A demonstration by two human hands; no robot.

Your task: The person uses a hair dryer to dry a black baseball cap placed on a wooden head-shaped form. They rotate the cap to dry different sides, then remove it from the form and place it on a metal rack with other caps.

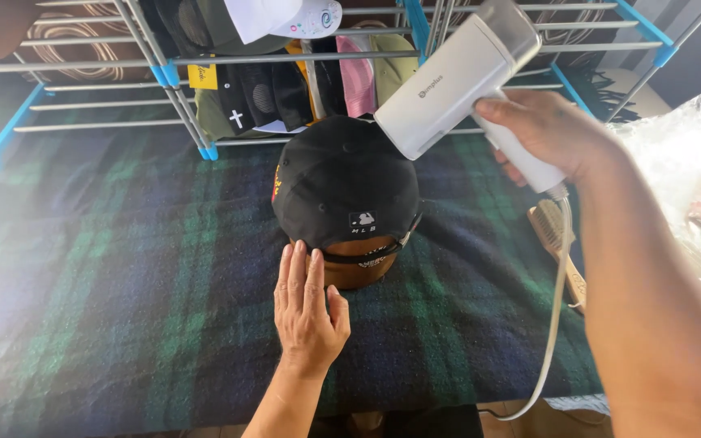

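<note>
White steamer point(456, 77) in raised right hand point(549, 130), left hand point(308, 304) flat by cap point(342, 182).

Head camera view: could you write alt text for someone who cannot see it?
A right hand aims a white steamer at a black cap sitting on a brown form, while the left hand touches the cap's rear edge. They sit on a plaid blanket, with a rack of caps behind and a brush at right.

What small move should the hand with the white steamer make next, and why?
Probably lower the white steamer a little toward the black cap: its head points at the crown but seems apart, while the left hand touches the rim.
</note>
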